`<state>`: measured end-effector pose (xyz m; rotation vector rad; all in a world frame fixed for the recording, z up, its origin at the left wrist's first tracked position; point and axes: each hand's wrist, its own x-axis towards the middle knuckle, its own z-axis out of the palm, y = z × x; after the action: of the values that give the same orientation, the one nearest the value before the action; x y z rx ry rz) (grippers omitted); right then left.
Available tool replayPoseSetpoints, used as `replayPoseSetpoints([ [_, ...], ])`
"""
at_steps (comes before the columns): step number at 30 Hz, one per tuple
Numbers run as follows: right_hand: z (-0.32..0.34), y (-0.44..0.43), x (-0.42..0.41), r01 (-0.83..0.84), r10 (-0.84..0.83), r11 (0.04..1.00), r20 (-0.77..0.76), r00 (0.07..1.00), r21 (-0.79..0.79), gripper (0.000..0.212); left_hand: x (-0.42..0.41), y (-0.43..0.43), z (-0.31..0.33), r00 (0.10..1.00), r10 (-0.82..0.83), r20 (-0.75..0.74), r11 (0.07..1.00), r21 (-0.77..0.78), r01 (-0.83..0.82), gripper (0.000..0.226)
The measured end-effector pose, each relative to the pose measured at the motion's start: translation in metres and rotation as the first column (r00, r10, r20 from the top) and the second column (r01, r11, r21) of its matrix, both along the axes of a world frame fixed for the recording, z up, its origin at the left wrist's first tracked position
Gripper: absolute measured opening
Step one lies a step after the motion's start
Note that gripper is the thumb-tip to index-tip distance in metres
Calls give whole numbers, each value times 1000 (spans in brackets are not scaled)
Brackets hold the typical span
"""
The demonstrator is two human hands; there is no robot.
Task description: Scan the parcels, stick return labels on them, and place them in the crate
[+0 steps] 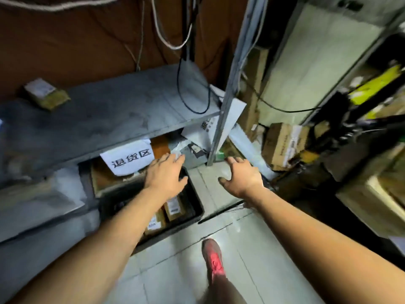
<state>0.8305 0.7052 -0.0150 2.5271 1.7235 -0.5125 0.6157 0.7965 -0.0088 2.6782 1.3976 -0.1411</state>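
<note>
View down from a person's head, both bare arms stretched forward. The left hand [166,174] hangs over a black crate [197,205] on the floor [186,270], fingers [176,160] straight and holding nothing. The right hand [241,175] is over bare tile beside the crate, fingers spread, also empty. Brown labelled parcels [174,208] lie inside the crate. One more parcel [45,95] sits on the grey shelf [109,119] above, where a paper sign [129,159] hangs.
</note>
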Motion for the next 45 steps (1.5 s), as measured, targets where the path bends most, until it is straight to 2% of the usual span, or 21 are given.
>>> replayPoseSetpoints([
  [4, 81, -86, 21, 138, -138, 988, 5, 990, 64, 73, 39, -53, 79, 979, -202, -22, 974, 102, 203, 67],
  [7, 137, -159, 45, 242, -243, 966, 9, 970, 92, 74, 78, -99, 132, 953, -304, -14, 939, 164, 302, 69],
  [10, 178, -231, 72, 340, -343, 923, -15, 939, 182, 67, 123, -147, 176, 925, -380, -21, 908, 179, 378, 70],
  [17, 224, -398, 150, 518, -514, 800, -101, 852, 302, 66, 233, -294, 224, 848, -525, 74, 841, 198, 503, 66],
  [20, 233, -465, 189, 575, -556, 754, -157, 816, 317, 69, 282, -356, 238, 830, -549, 98, 832, 158, 532, 66],
  [22, 236, -509, 215, 613, -590, 728, -174, 788, 308, 70, 315, -395, 243, 823, -561, 92, 825, 141, 547, 66],
  [26, 235, -578, 267, 654, -652, 700, -116, 749, 288, 69, 381, -454, 249, 798, -598, 79, 799, 147, 584, 66],
  [32, 221, -646, 342, 781, -761, 580, -189, 621, 233, 70, 482, -517, 239, 741, -664, 104, 748, 106, 656, 62],
  [38, 201, -667, 422, 884, -822, 427, -325, 468, 192, 66, 584, -535, 208, 727, -667, 165, 737, 1, 676, 71],
  [45, 173, -655, 522, 924, -862, 353, -334, 381, 145, 65, 701, -518, 174, 700, -641, 317, 718, -78, 692, 58],
])
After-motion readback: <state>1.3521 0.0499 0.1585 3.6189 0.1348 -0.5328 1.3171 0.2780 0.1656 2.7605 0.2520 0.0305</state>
